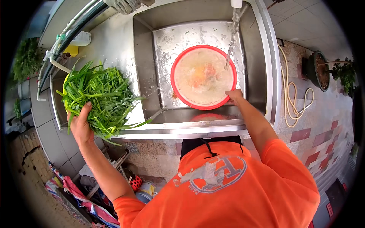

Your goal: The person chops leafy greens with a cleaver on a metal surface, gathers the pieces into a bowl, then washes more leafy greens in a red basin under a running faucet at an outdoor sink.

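My left hand point(82, 124) grips the near left edge of a yellow container point(66, 88), thumb over the leaves. Long green leafy vegetables point(99, 97) heap above its rim and hide most of it. Some leaves hang past the front edge of the stainless-steel sink point(185, 129). With my right hand point(235, 95) I hold the lower right rim of a red-rimmed basin point(174, 88) inside the sink bowl. Cloudy, rippling water fills this basin, blurring orange and red patches in it. A stream of water point(234, 31) falls from a white faucet point(236, 3) into its right side.
White pipes point(72, 21) run along the left back edge, near a white plastic bottle point(82, 38). A grey cloth point(124, 5) lies at the back. On the floor to the right are a coiled hose point(291, 105) and a potted plant point(320, 71).
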Motion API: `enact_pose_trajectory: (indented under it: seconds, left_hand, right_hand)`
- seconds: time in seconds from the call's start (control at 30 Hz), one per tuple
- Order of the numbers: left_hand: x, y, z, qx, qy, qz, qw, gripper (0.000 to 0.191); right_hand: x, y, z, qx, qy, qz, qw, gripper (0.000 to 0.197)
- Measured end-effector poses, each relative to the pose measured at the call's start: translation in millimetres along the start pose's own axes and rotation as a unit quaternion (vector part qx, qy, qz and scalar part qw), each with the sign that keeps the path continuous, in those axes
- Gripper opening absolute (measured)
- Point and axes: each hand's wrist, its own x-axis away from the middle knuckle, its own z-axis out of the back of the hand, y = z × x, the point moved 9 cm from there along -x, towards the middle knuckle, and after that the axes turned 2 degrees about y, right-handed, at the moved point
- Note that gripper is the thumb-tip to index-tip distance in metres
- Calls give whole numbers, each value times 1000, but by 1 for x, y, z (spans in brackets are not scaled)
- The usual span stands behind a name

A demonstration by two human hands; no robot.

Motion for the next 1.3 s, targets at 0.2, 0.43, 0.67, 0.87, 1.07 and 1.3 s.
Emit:
enact_pose_trajectory:
  seconds: [0.2, 0.43, 0.67, 0.87, 1.07, 1.3]
  left_hand:
    - [-49, 14, 56, -271, 46, -125, 953, 54]
    - [-100, -143, 89, -483, 75, -32, 872, 116]
    - [-102, -132, 61, -517, 54, -3, 854, 136]
    - [-78, -84, 85, -444, 84, -19, 892, 131]
    - [-55, -48, 105, -420, 154, -117, 887, 114]
    - [-34, -19, 115, -384, 208, -167, 884, 96]
  right_hand:
    - [-10, -12, 15, -14, 129, 131, 983, 26]
    - [107, -117, -35, 2, 173, 308, 936, 21]
    - [154, -184, -32, 186, 275, 312, 890, 24]
    - [126, -100, -7, -88, 78, 122, 986, 26]
    - [135, -45, -22, -193, 20, 79, 978, 29]
    - [141, -106, -24, -117, 139, 237, 954, 25]
